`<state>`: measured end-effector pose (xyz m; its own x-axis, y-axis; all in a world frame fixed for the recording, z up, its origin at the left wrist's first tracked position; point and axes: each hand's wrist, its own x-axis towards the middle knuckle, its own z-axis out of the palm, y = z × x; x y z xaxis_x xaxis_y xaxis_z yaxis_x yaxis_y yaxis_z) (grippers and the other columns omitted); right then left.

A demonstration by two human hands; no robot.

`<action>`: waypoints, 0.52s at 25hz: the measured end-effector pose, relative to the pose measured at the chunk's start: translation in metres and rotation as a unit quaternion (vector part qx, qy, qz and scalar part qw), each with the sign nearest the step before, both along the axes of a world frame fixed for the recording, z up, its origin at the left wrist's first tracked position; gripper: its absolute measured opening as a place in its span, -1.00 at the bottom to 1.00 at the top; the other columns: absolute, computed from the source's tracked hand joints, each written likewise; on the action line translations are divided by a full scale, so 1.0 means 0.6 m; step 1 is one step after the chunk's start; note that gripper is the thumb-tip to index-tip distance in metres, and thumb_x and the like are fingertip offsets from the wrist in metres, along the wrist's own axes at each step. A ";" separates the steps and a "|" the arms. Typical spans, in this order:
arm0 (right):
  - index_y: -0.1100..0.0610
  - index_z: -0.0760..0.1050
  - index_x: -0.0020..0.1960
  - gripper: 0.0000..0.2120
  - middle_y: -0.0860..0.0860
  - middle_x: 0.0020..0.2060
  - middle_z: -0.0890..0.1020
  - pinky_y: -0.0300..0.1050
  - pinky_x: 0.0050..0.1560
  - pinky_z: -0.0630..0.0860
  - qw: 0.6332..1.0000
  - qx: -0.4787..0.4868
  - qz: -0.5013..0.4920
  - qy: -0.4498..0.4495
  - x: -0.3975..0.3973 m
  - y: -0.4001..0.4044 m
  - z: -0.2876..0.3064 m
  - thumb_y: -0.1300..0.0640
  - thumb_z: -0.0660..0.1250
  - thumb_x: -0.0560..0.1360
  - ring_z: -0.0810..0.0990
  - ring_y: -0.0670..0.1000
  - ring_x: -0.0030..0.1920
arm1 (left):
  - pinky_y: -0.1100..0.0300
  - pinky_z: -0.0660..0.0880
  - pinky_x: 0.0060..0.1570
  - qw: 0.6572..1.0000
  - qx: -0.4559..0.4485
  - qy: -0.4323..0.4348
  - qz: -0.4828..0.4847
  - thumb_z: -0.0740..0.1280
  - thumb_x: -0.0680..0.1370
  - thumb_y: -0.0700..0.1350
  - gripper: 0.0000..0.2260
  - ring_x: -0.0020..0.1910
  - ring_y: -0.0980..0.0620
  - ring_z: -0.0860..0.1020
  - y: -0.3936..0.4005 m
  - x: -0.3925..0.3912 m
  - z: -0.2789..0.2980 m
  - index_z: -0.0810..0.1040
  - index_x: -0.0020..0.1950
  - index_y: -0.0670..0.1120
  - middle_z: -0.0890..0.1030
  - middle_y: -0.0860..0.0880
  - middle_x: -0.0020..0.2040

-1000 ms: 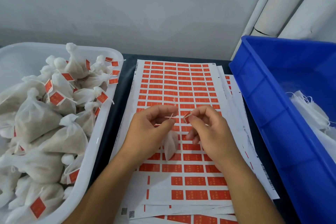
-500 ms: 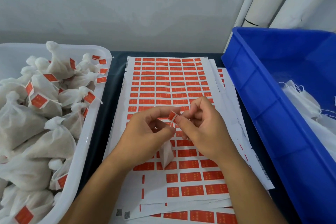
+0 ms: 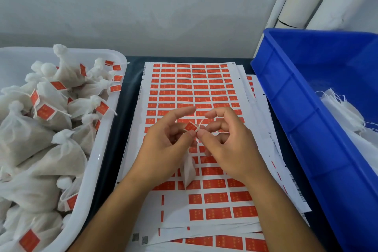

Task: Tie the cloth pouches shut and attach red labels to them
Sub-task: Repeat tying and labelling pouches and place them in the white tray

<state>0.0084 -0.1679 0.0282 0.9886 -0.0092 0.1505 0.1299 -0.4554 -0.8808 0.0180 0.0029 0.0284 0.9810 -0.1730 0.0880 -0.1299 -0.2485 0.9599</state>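
Two hands meet w/ fingertips pinched together over the middle of the label sheets. Left hand (image 3: 163, 145) nips a red label (image 3: 191, 127) btwn thumb and a finger, other fingers fanned up. Right hand (image 3: 227, 145) pinches narrow right beside it, on the thin white string (image 3: 200, 124) that sticks up past the label; its index is lifted and curled. One small white cloth pouch (image 3: 187, 172) dangles just below the fingertips, partly hidden by the left palm, its tip near the paper.

Under the hands: label sheets (image 3: 194, 88) stacked loosely on a dark table (image 3: 131, 80), rows of red stickers, some gaps near the front edge where labels are gone. More sheets poke out on the right side.

Left: white tub (image 3: 98, 159) heaped w/ tied, tagged pouches (image 3: 47, 112), touching the table edge nearby. Right: blue crate (image 3: 296, 118) w/ loose white cloth (image 3: 343, 112) and frayed strings inside. Behind it, pale tubes (image 3: 296, 6) lean on the grey wall (image 3: 143, 6).
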 end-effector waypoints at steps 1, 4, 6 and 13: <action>-0.29 0.42 0.17 -0.71 -0.32 -0.09 0.65 -0.30 -0.16 0.65 1.000 -0.002 0.003 -0.001 0.000 0.000 -0.001 -0.10 0.45 0.54 0.68 -0.20 -0.08 | 0.45 0.56 -0.15 1.000 -0.001 0.001 0.001 0.39 0.62 -0.09 -0.60 -0.06 0.17 0.70 0.001 0.000 0.000 0.46 0.37 0.30 0.71 0.18 -0.13; -0.26 0.50 0.14 -0.82 -0.36 -0.06 0.62 -0.44 -0.13 0.57 1.000 -0.005 0.024 -0.016 0.002 0.002 -0.003 -0.08 0.41 0.58 0.61 -0.28 0.04 | 0.45 0.56 -0.15 1.000 -0.010 0.007 0.000 0.39 0.62 -0.09 -0.58 -0.07 0.15 0.71 0.001 0.001 0.000 0.43 0.41 0.27 0.71 0.13 -0.16; -0.22 0.53 0.10 -0.87 -0.33 -0.03 0.62 -0.48 -0.11 0.53 0.999 0.001 0.029 -0.036 0.002 0.003 -0.003 -0.04 0.41 0.59 0.59 -0.27 0.07 | 0.46 0.55 -0.16 1.000 -0.010 0.008 -0.003 0.38 0.62 -0.10 -0.58 -0.07 0.15 0.71 0.001 0.000 0.001 0.43 0.41 0.27 0.71 0.14 -0.16; -0.18 0.55 0.01 -0.94 -0.31 0.01 0.60 -0.47 -0.05 0.53 0.996 0.001 -0.001 -0.085 -0.001 0.008 0.001 -0.07 0.37 0.54 0.58 -0.22 0.11 | 0.43 0.56 -0.16 0.999 -0.030 0.008 -0.013 0.39 0.61 0.00 -0.67 0.03 0.21 0.65 -0.006 -0.006 0.000 0.48 0.31 0.33 0.60 0.34 0.09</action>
<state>0.0078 -0.1630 0.0291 0.9488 -0.0111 0.3157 0.2764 -0.4546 -0.8467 0.0143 -0.0010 0.0285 0.9775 -0.1934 0.0836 -0.1206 -0.1877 0.9748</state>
